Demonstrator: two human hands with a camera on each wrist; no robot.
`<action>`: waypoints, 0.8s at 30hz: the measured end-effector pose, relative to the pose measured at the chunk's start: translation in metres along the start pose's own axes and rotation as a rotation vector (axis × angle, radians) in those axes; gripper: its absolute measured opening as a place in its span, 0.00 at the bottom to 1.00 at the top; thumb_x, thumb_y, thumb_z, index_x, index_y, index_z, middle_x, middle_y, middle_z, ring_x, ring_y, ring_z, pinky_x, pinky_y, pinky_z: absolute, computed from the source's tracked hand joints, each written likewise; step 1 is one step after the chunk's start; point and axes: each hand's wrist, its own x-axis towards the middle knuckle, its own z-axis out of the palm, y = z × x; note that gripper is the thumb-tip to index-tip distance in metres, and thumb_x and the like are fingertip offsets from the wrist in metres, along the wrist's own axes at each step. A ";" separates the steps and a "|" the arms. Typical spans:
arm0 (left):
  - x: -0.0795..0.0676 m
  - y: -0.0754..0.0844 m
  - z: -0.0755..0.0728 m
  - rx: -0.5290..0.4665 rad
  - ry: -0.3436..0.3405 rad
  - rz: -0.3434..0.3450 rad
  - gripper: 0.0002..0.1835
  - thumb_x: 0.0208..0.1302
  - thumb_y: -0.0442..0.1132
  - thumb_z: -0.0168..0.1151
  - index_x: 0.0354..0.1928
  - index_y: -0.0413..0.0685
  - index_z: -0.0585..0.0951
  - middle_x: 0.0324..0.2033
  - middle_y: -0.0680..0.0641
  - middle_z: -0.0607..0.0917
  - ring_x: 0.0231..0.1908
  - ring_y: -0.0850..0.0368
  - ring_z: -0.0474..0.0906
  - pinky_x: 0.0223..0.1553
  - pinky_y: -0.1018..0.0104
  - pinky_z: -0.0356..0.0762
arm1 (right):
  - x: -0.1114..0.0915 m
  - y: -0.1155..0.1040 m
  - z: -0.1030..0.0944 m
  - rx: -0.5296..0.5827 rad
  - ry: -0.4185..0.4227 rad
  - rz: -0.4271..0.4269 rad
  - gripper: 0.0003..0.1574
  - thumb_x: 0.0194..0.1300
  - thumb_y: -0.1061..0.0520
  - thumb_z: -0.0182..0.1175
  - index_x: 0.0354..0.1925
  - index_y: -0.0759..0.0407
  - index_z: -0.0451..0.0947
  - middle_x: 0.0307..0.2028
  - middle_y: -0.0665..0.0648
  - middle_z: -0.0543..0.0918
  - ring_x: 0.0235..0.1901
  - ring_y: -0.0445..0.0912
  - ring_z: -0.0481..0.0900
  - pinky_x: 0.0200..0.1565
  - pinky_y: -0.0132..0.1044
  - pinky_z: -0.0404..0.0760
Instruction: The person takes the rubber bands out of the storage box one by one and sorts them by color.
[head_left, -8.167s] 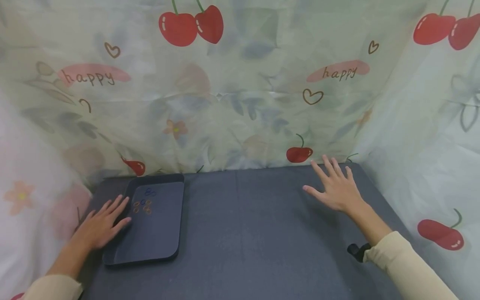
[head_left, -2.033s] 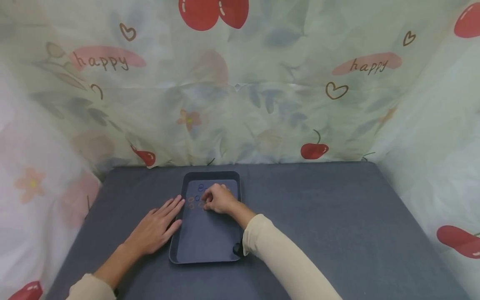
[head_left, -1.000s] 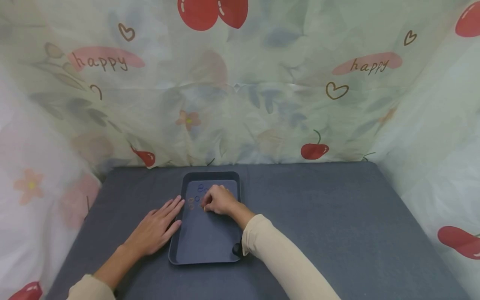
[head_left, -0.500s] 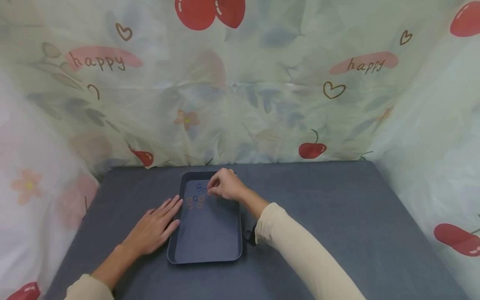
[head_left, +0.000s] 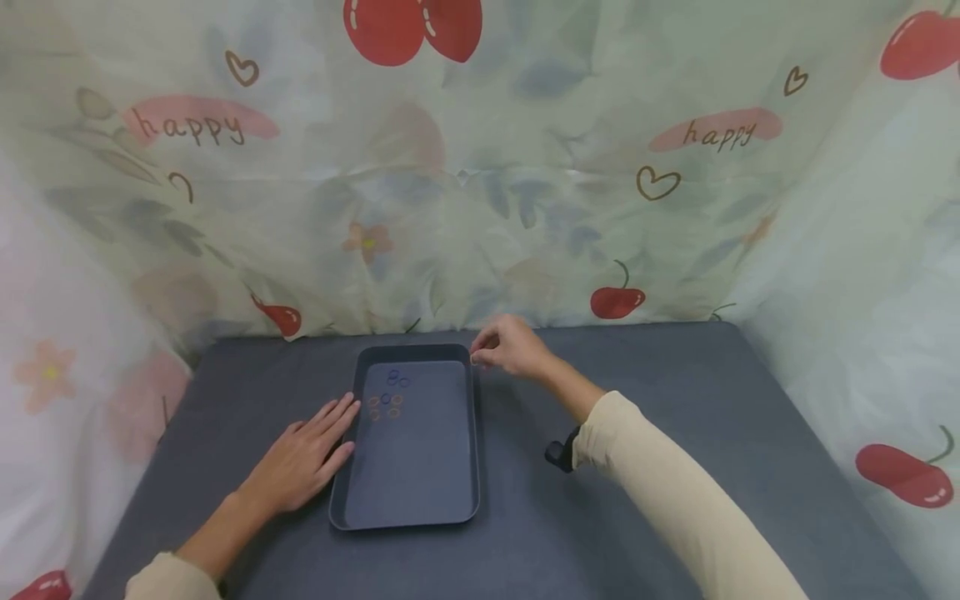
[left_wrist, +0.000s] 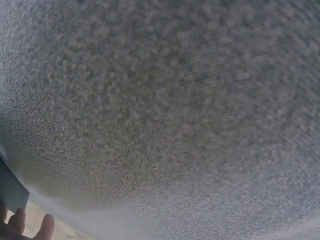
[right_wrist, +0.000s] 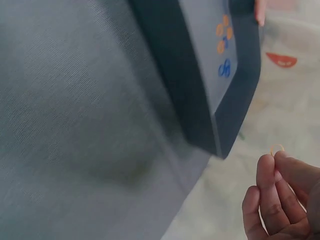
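A dark rectangular tray (head_left: 412, 475) stands on the table, with several small rings lying in its far left part. Some are orange rings (head_left: 394, 413), others blue rings (head_left: 386, 398); two blue ones overlap. My right hand (head_left: 513, 346) is beyond the tray's far right corner. Between thumb and index finger it pinches one thin orange ring (right_wrist: 277, 148), best seen in the right wrist view. My left hand (head_left: 303, 458) lies along the tray's left rim with fingers straight, fingertips at the edge. Only some of its fingertips (left_wrist: 46, 226) show in the left wrist view.
A grey cloth covers the table (head_left: 637, 467), which reaches back to a printed curtain (head_left: 465, 208). More curtain hangs at both sides. A black wrist device (head_left: 560, 454) sits under my right cuff.
Over the earlier frames the tray came from the left toward the middle. My right hand reached in, picked an orange ring, then lifted it rightward past the rim. My left hand stayed at the tray.
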 end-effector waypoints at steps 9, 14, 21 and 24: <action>0.000 -0.001 0.002 -0.005 -0.007 -0.011 0.32 0.74 0.50 0.51 0.75 0.46 0.60 0.73 0.45 0.59 0.69 0.44 0.59 0.54 0.41 0.67 | -0.020 0.031 -0.018 -0.046 0.044 0.017 0.05 0.62 0.63 0.66 0.36 0.66 0.87 0.28 0.56 0.87 0.29 0.50 0.85 0.31 0.38 0.78; 0.000 -0.001 0.002 -0.010 -0.012 -0.015 0.32 0.74 0.50 0.51 0.74 0.46 0.60 0.73 0.45 0.59 0.69 0.45 0.59 0.54 0.41 0.67 | -0.026 0.045 -0.023 -0.056 0.042 0.040 0.06 0.63 0.63 0.66 0.36 0.66 0.87 0.28 0.56 0.87 0.30 0.51 0.85 0.32 0.39 0.79; 0.000 0.000 0.001 -0.009 -0.012 -0.015 0.32 0.74 0.50 0.51 0.74 0.46 0.60 0.73 0.45 0.59 0.69 0.44 0.59 0.54 0.41 0.67 | -0.036 0.065 -0.024 -0.107 0.053 0.113 0.04 0.63 0.64 0.66 0.35 0.65 0.86 0.27 0.53 0.86 0.28 0.47 0.84 0.33 0.38 0.80; 0.000 0.001 0.002 -0.008 -0.019 -0.021 0.32 0.74 0.50 0.51 0.75 0.46 0.60 0.73 0.45 0.59 0.69 0.44 0.59 0.54 0.40 0.67 | -0.039 0.073 -0.023 -0.115 0.046 0.138 0.04 0.63 0.64 0.65 0.34 0.64 0.86 0.27 0.53 0.86 0.28 0.48 0.84 0.32 0.39 0.79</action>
